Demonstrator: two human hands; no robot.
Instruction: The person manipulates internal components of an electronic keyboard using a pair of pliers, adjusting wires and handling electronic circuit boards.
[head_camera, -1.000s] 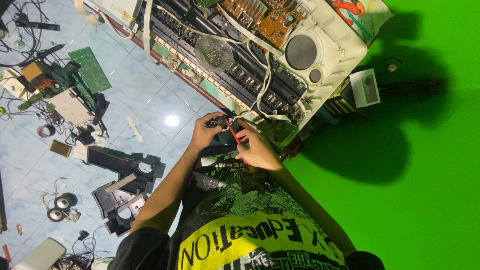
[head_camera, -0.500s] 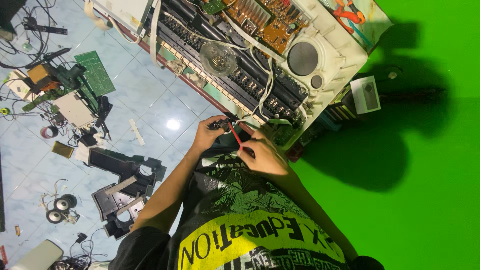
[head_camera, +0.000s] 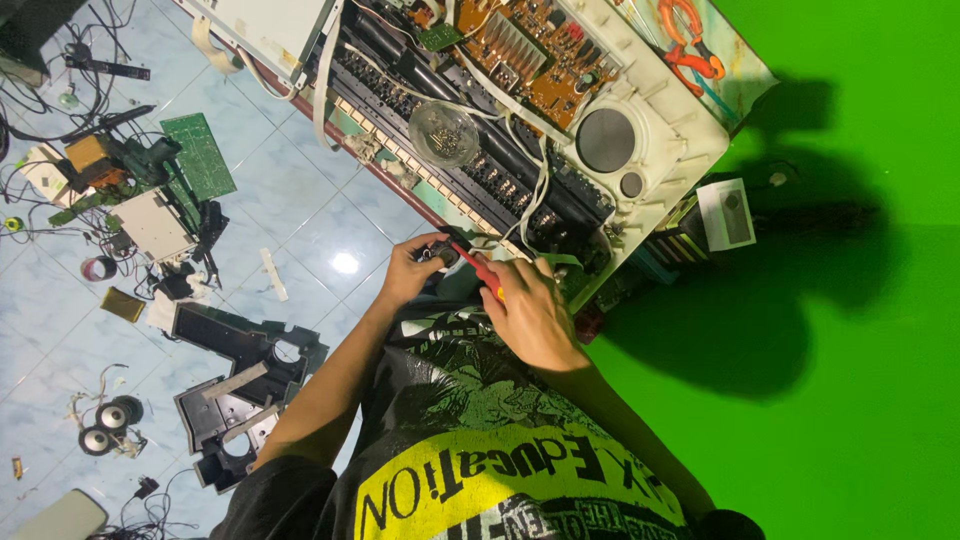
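Observation:
My left hand (head_camera: 408, 272) pinches a small black part (head_camera: 440, 256) in front of my chest. My right hand (head_camera: 532, 318) grips a red-handled screwdriver (head_camera: 478, 273) whose tip points at that part. Both hands hover at the near edge of an opened electronic keyboard (head_camera: 660, 175). Inside it I see a brown circuit board (head_camera: 525, 50), a round grey speaker (head_camera: 606, 140) and black key contacts (head_camera: 480, 165). A clear bowl of screws (head_camera: 443, 133) rests on the keyboard's inside.
On the tiled floor to the left lie a green circuit board (head_camera: 200, 155), black plastic panels (head_camera: 235, 350), two small speakers (head_camera: 105, 428) and tangled wires (head_camera: 60, 90). Orange-handled pliers (head_camera: 690, 45) lie at the top right. A small white device (head_camera: 727, 213) sits on the green mat (head_camera: 860, 380).
The two hands stay together on the small part with the screwdriver held to it. The view has shifted slightly; the keyboard sits a little higher and to the right in the frame.

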